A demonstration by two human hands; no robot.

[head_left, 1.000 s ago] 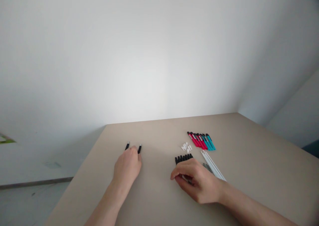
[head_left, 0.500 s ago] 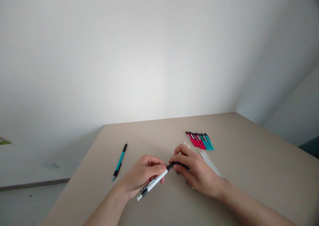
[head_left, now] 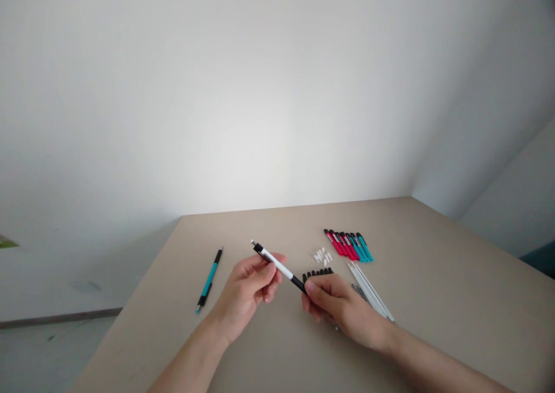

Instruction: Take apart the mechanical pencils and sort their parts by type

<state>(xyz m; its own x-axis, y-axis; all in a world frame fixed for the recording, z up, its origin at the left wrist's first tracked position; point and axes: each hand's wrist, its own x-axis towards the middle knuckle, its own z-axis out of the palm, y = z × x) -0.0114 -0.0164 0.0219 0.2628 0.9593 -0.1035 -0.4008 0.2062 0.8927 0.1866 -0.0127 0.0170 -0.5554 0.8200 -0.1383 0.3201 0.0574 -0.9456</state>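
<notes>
A white pen (head_left: pixel 282 269) with a black grip and black clip end is held above the table between both hands. My left hand (head_left: pixel 254 283) pinches its white barrel between thumb and fingers. Around the black grip at the lower right end, the fingers of my right hand (head_left: pixel 332 300) are closed. The clip end points up and to the left. Just behind my right hand stands a row of several black grips (head_left: pixel 318 273), partly covered by it. Small white pieces (head_left: pixel 323 256) lie in a loose pile beyond them.
Several red and teal pen barrels (head_left: pixel 349 246) lie side by side at the back right. White refills (head_left: pixel 370 292) and some grey springs (head_left: pixel 359 291) are beside my right hand. A teal pen (head_left: pixel 210 280) lies on the left of the table (head_left: pixel 260 358).
The white pen has turned, its clip end swinging from lower left to upper left. My right hand has moved down a little, uncovering the white pieces and black grips.
</notes>
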